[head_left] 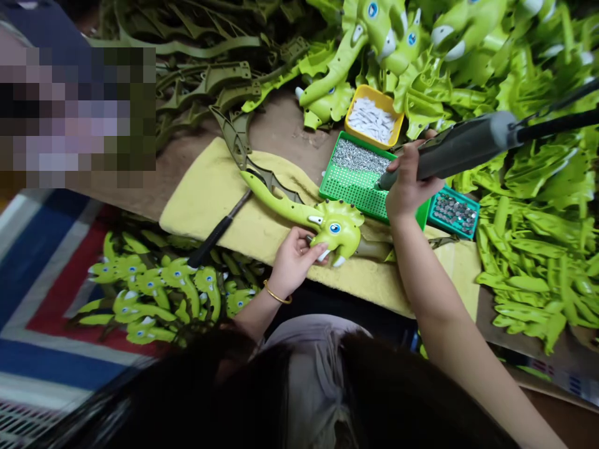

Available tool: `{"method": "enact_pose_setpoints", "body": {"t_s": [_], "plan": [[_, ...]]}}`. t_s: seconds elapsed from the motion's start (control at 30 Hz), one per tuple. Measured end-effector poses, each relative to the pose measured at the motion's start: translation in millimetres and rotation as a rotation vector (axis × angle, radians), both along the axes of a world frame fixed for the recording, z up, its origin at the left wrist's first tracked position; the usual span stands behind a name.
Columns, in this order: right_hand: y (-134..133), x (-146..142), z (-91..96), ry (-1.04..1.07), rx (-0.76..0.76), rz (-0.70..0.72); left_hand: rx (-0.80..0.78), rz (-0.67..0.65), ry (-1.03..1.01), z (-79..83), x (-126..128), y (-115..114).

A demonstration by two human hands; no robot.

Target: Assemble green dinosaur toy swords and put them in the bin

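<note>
1. Left hand [294,255] sits closed around the snout of a glossy lime-green plastic triceratops toy [337,229], fingers curled over its white horn, wrist bent, a thin gold bangle [277,292] at the wrist. Right hand [410,184] grips a grey rotary tool [468,144] in a firm fist, forearm reaching up and across, with the tool's tip low over a green tray.
2. Far left, a woven rug [47,280] in blue, red and white stripes lies beneath a heap of smooth green toy heads [152,293] with blue eyes.
3. Above them, a black-handled tool [218,237] rests on a thick, soft yellow cloth [206,199]. Matte olive ribbed parts [201,81] are piled beyond, with a pixelated patch hiding the top-left corner.
4. Center, the triceratops toy lies on the cloth, its long curved lime piece joined to a spiky olive piece, its studded frill rounded.
5. Beyond it, a yellow box [374,115] holds white pieces, and a perforated green tray [355,187] holds tiny silver pieces.
6. Right, a teal box [453,212] holds grey metal bits, just beside a large pile of lime plastic parts [538,249], shiny and curved.
</note>
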State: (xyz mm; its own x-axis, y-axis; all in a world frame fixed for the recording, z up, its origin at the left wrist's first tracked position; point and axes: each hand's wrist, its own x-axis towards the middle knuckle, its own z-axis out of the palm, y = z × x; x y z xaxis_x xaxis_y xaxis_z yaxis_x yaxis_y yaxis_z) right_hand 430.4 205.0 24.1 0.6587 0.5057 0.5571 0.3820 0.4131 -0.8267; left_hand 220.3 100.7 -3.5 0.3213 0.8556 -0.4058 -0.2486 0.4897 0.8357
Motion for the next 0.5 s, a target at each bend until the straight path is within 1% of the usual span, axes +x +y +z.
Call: {"method": "enact_pose_setpoints", "body": {"t_s": [0.13, 0.2, 0.27, 0.33, 0.37, 0.43, 0.47, 0.5], "plan": [[3, 3, 7.1, 0.018, -0.01, 0.038, 0.001, -0.002, -0.025, 0.3, 0, 0], [2, 3, 17.4, 0.026, 0.066, 0.043, -0.011, -0.007, -0.031, 0.7, 0, 1], [-6, -7, 31.8, 0.04, 0.189, 0.052, -0.018, -0.023, -0.034, 1.2, 0, 1], [-23, -27, 46.2, 0.051, 0.272, 0.106, -0.015, -0.032, -0.041, 1.1, 1, 1], [-34, -39, 52.0, 0.054, 0.276, 0.165, -0.01, -0.029, -0.047, 0.7, 2, 1], [-61, -64, 58.9, 0.051, 0.227, 0.301, 0.008, -0.016, -0.046, -0.1, 4, -1], [-75, -74, 59.9, 0.028, 0.173, 0.372, 0.023, -0.008, -0.037, -0.4, 5, -2], [-87, -81, 59.2, -0.013, 0.087, 0.451, 0.038, -0.001, -0.023, -0.5, 6, -2]]}}
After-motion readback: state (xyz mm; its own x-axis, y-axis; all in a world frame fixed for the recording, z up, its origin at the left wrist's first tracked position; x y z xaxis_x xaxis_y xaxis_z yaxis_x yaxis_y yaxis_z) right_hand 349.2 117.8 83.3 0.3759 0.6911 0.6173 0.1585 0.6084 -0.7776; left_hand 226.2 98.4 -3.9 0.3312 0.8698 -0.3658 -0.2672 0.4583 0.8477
